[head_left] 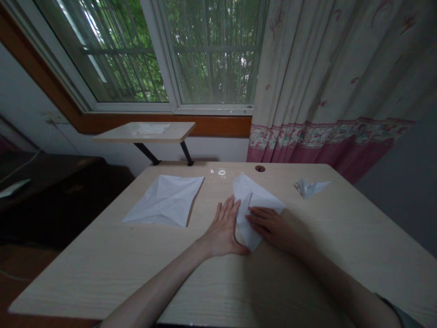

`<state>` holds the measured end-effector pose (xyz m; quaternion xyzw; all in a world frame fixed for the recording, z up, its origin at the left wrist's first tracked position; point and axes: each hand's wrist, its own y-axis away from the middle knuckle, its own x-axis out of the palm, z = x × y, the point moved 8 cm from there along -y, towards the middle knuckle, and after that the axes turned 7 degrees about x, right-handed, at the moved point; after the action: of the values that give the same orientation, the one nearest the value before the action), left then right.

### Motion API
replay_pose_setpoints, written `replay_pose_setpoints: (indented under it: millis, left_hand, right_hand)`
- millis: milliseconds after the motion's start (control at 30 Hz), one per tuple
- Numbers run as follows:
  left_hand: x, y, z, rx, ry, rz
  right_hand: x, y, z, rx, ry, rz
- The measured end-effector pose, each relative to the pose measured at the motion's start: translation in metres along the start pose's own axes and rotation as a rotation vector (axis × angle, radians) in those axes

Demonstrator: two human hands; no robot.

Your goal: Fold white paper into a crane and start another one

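Observation:
A partly folded white paper (261, 197) lies on the desk (191, 273) between my hands. My left hand (223, 230) is spread, its fingertips and thumb resting along the paper's left edge. My right hand (269, 225) lies flat on the paper's right part, fingers stretched toward a fold near its middle. Left of them lies a creased, opened white sheet (169, 200). On the right side of the desk rests a small folded paper figure (310, 187), pointed at its right end.
A raised shelf (116, 132) on black legs stands at the back left, with white paper (153, 129) on it. Behind the desk are a window and a curtain (307, 91). A dark cabinet (51, 182) stands at left.

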<state>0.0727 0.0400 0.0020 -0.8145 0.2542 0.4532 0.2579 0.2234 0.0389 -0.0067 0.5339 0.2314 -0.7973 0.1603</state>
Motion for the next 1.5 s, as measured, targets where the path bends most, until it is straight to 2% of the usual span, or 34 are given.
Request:
replay_pose_setpoints:
  millis: [367, 567, 767, 1067, 1300, 1500]
  left_hand:
    - [0.0, -0.001, 0.0, 0.047, -0.033, -0.011]
    - [-0.008, -0.002, 0.001, 0.104, -0.053, -0.11]
    - [-0.025, -0.001, 0.006, 0.099, -0.198, -0.243]
    - [-0.026, 0.0, 0.005, 0.144, -0.258, -0.247]
    - [-0.04, 0.002, -0.004, 0.218, -0.193, -0.343]
    - [-0.043, 0.005, -0.006, 0.256, -0.171, -0.388]
  right_hand:
    - [0.0, 0.0, 0.0, -0.01, -0.003, 0.007]
    - [0.0, 0.0, 0.002, -0.034, 0.014, 0.0]
    - [0.001, 0.0, 0.002, -0.03, 0.03, -0.033]
    - [-0.005, 0.001, 0.007, -0.07, 0.06, -0.094]
    - [-0.002, 0.003, 0.004, -0.059, 0.02, -0.116]
    - [0.001, 0.003, -0.002, -0.024, 0.015, -0.152]
